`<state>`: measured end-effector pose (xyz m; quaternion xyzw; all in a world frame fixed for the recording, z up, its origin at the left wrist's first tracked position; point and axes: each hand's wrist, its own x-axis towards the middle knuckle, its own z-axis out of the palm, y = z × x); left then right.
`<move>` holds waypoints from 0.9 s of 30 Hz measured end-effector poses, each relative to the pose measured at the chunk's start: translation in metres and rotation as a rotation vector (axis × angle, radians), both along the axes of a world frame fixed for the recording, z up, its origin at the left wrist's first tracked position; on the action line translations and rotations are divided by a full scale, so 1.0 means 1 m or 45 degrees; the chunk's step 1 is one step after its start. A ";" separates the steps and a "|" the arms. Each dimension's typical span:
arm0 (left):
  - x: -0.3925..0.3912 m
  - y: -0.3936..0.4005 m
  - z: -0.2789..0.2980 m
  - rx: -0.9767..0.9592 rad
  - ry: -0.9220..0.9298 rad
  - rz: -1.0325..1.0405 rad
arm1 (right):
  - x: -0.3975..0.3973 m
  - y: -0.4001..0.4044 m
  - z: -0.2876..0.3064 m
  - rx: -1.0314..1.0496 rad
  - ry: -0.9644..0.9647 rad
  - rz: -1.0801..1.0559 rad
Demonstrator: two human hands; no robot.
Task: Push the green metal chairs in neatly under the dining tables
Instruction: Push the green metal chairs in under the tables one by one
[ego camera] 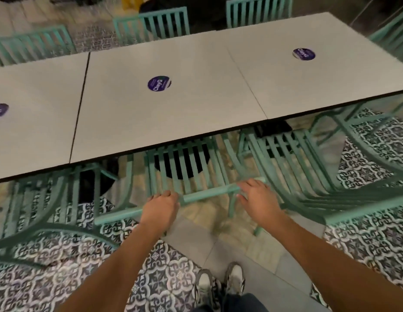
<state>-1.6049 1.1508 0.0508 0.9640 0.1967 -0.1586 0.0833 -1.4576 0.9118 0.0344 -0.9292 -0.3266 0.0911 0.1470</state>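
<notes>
A green metal chair (pixel 184 167) stands in front of me, its slatted seat partly under the grey dining table (pixel 173 113). My left hand (pixel 161 207) grips the left end of the chair's top rail (pixel 209 192). At the right end of that rail my right hand (pixel 259 200) rests with its fingers curled over it. A second green chair (pixel 292 158) stands to the right, its seat partly under the table. A third green chair (pixel 61 199) stands to the left, angled, close to my left hand.
Three grey table tops are joined in a row, each with a round purple sticker (pixel 159 83). More green chairs (pixel 151 24) line the far side. Another chair (pixel 376 140) sits at the far right. The floor has patterned tiles (pixel 164 278); my shoes (pixel 220 287) show below.
</notes>
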 end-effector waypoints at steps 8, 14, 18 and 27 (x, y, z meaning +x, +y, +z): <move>0.070 -0.127 0.035 0.015 -0.165 -0.366 | 0.003 -0.158 0.031 0.214 -0.121 -0.302; 0.114 -0.255 0.043 0.036 -0.221 -0.578 | 0.017 -0.288 0.030 0.212 -0.198 -0.454; 0.139 -0.349 0.039 0.018 -0.188 -0.582 | 0.039 -0.384 0.029 0.172 -0.179 -0.479; 0.196 -0.441 0.014 0.017 -0.101 -0.491 | 0.106 -0.482 0.034 0.032 -0.135 -0.408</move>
